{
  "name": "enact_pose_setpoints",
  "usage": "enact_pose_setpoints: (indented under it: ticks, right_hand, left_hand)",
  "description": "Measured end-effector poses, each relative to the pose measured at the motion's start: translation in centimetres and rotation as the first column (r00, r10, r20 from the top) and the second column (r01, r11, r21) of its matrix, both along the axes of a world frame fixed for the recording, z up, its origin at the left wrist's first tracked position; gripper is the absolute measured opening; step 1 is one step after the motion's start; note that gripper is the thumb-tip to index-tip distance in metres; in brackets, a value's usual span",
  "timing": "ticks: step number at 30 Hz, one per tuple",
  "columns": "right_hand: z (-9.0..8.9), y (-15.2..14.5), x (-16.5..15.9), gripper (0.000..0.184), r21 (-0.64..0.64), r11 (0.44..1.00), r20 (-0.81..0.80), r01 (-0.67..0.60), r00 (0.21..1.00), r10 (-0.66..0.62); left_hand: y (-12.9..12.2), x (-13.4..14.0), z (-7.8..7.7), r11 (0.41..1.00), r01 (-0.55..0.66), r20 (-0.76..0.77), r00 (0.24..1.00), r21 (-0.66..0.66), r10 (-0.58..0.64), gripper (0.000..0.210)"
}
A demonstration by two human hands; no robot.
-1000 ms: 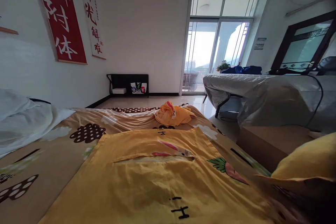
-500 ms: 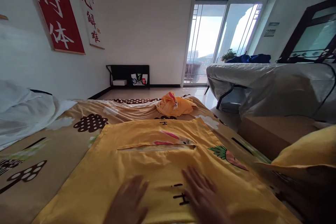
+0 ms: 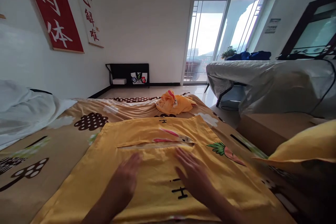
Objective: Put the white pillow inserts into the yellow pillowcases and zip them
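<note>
A yellow pillowcase (image 3: 154,196) printed with a rabbit, a carrot and "Hi" lies spread over the patterned bedding. Across its upper part runs a slit (image 3: 154,145) that gapes slightly. My left hand (image 3: 127,176) rests on the cloth just below the slit's left part, its fingers stretched forward and a little blurred. Below the slit's right end, my right hand (image 3: 193,173) lies with fingers extended and thumb apart. Neither hand grips anything. Beyond the pillowcase sits a crumpled yellow cloth (image 3: 174,103) with a rabbit print.
Brown patterned bedding (image 3: 63,150) extends under everything. White fabric (image 3: 23,112) is heaped at left. At right are a yellow pillow (image 3: 307,143), a cardboard box (image 3: 275,124) and a plastic-covered table (image 3: 244,71). A low black shelf (image 3: 120,71) stands by the far wall.
Both my hands have slid forward over the pillowcase toward the slit, and more of my forearms shows. The pillowcase stays in place.
</note>
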State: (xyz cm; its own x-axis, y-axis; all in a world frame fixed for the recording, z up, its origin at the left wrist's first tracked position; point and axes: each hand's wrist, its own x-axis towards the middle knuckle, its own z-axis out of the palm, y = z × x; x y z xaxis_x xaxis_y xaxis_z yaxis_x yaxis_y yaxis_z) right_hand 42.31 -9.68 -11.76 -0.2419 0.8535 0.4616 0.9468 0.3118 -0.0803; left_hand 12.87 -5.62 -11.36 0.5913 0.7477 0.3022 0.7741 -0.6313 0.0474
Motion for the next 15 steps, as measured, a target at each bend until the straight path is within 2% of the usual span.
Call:
enact_pose_setpoints:
  ticks: [2,3,4,6,9,12,15]
  right_hand:
    - [0.6,2.9,-3.9,0.051,-0.130,0.988,-0.083,-0.082,0.994,0.072]
    - [0.3,3.9,-4.7,0.053,-0.202,0.973,-0.102,-0.116,0.990,0.097]
    - [-0.1,4.5,-4.7,0.055,-0.274,0.952,-0.114,-0.137,0.987,0.109]
    - [-1.3,4.8,-2.7,0.057,-0.373,0.918,-0.117,-0.136,0.988,0.099]
    - [-2.7,3.3,3.3,0.059,-0.402,0.915,-0.080,-0.023,0.997,-0.010]
    - [-3.6,0.8,9.5,0.060,-0.367,0.916,0.007,0.161,0.985,-0.171]
    - [-4.5,-1.7,13.7,0.058,-0.242,0.905,0.125,0.349,0.936,-0.328]
  left_hand:
    - [2.5,4.9,-0.5,0.988,0.075,-0.021,0.997,-0.138,-0.079,0.053]
    - [3.3,6.6,-0.9,0.980,0.064,-0.022,0.997,-0.186,-0.069,0.053]
    - [3.7,7.6,-1.3,0.976,0.055,-0.009,0.998,-0.209,-0.059,0.053]
    - [3.7,7.5,-2.2,0.972,0.034,0.003,0.999,-0.234,-0.034,0.053]
    - [3.4,2.9,-2.9,0.972,-0.060,-0.030,0.998,-0.226,0.054,0.050]
    - [3.7,-4.7,-3.3,0.949,-0.260,-0.128,0.962,-0.177,0.240,0.052]
    - [3.6,-12.7,-4.0,0.878,-0.463,-0.268,0.867,-0.120,0.421,0.053]
